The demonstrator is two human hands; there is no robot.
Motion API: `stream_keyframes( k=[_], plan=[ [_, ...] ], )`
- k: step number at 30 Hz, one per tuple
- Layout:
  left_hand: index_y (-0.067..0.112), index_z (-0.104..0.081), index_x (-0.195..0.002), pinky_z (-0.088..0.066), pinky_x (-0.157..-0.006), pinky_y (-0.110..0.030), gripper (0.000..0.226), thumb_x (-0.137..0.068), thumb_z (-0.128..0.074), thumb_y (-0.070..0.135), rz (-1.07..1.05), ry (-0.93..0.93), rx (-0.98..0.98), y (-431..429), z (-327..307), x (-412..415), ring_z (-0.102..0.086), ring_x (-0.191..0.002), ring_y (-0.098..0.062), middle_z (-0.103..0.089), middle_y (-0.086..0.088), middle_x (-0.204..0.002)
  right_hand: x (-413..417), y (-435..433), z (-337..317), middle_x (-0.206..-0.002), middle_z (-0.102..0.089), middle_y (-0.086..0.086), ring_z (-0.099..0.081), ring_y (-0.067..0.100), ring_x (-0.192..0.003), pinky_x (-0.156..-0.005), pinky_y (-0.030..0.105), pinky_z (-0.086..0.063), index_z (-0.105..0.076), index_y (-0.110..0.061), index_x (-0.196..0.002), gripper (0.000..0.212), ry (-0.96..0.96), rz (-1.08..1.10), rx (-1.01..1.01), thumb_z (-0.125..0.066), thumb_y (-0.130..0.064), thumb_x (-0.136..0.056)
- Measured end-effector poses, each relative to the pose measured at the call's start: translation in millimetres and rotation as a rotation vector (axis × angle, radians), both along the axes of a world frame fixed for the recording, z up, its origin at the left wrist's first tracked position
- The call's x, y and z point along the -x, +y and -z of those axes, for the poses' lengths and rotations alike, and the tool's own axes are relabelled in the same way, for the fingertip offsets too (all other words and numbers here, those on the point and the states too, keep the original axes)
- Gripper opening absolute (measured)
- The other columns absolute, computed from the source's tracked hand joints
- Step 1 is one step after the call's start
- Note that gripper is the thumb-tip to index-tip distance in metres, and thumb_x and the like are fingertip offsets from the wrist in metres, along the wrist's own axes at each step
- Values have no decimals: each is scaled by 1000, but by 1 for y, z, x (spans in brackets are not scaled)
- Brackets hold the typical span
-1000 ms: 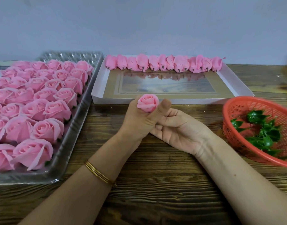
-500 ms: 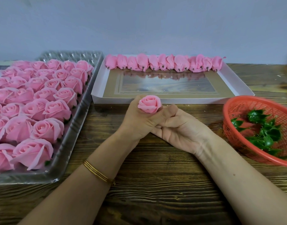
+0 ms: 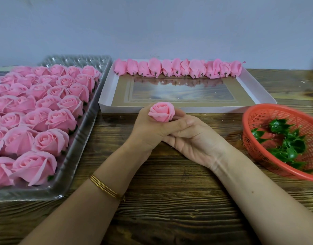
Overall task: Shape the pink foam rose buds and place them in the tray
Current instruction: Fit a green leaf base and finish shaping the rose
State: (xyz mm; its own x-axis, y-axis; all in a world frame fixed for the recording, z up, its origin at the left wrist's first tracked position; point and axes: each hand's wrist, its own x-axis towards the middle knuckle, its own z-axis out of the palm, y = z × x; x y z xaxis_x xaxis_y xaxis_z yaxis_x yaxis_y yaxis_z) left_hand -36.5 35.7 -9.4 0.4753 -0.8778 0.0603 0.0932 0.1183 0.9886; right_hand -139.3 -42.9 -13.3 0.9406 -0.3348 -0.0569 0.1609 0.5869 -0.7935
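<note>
the rose bud (image 3: pixel 161 112), judged soft and light, is gripped at its base by the left hand (image 3: pixel 148 131); the right hand's (image 3: pixel 196 140) fingers are hidden.

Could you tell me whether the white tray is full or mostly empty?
Mostly empty: the white tray holds one row of pink buds along its far edge; the rest is bare base.

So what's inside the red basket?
Shiny green leaf pieces lie piled in the red basket. Its near wall hides the lowest ones, and the picture's edge cuts off the basket's right side, so anything there cannot be seen.
</note>
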Motion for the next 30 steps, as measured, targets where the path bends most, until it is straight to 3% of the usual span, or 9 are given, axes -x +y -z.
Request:
stream_keyframes(
  k=[3, 8, 13, 16, 18, 20, 22, 25, 30],
  plan=[
    [14, -71, -101, -55, -81, -27, 49, -55, -87, 13, -19, 16, -5, 0, -3, 1, -69, -95, -17, -71, -1, -90, 1, -1, -2, -129, -61, 21, -59, 28, -122, -99, 32, -51, -52, 12, -127, 39, 28, 6, 38, -44, 12, -89],
    [11, -64, -115, -51, -75, -20, 66, -52, -83, 5, -20, 59, 19, 0, -6, -1, -58, -87, -11, -57, -2, -94, 3, -3, -2, -131, -59, 24, -57, 31, -124, -104, 37, -46, -51, 14, -127, 42, 44, 24, -11, -48, 10, -85],
    [16, -59, -125, -53, -77, -21, 79, -51, -85, 7, -70, 83, 9, 1, -9, 1, -63, -87, -8, -57, -1, -108, 2, -5, -2, -129, -58, 27, -57, 33, -124, -104, 37, -46, -52, 17, -122, 41, 84, 90, 23, -48, 11, -83],
    [22, -57, -126, -56, -83, -27, 81, -51, -89, 18, -202, -90, -42, 1, -10, 5, -64, -98, -13, -57, 0, -114, 1, -5, 0, -123, -61, 29, -60, 34, -119, -101, 36, -50, -55, 19, -116, 40, 86, 140, 23, -50, 11, -77],
    [25, -56, -124, -57, -86, -33, 77, -57, -93, 27, -342, -292, -123, 0, -10, 6, -63, -100, -15, -56, -2, -114, 0, -5, 1, -112, -66, 25, -64, 32, -112, -98, 35, -51, -62, 13, -103, 27, 93, 177, 33, -49, 16, -79],
    [26, -55, -125, -55, -87, -33, 73, -62, -89, 39, -435, -475, -195, 1, -10, 4, -58, -100, -13, -51, 0, -116, 0, -5, 3, -106, -69, 21, -66, 29, -106, -97, 34, -53, -64, 9, -101, 27, 94, 195, 40, -45, 19, -84],
    [27, -53, -127, -51, -82, -23, 74, -62, -84, 48, -436, -576, -225, 1, -10, 2, -54, -96, -6, -47, 2, -117, 0, -5, 4, -104, -70, 20, -68, 27, -103, -94, 32, -54, -64, 10, -104, 29, 92, 199, 47, -44, 20, -86],
    [28, -52, -124, -41, -68, -6, 78, -58, -78, 60, -399, -695, -240, 2, -12, 4, -50, -86, 7, -46, 5, -114, 0, -2, 2, -99, -72, 20, -70, 26, -98, -86, 28, -57, -71, 4, -92, 35, 68, 174, 89, -44, 22, -83],
    [30, -54, -111, -41, -67, -19, 65, -62, -71, 69, -389, -832, -328, 1, -10, 8, -52, -83, -6, -53, 8, -105, 0, 3, 0, -89, -73, 19, -72, 27, -86, -74, 29, -58, -74, -1, -91, 40, 59, 151, 191, -46, 25, -79]
  ],
)
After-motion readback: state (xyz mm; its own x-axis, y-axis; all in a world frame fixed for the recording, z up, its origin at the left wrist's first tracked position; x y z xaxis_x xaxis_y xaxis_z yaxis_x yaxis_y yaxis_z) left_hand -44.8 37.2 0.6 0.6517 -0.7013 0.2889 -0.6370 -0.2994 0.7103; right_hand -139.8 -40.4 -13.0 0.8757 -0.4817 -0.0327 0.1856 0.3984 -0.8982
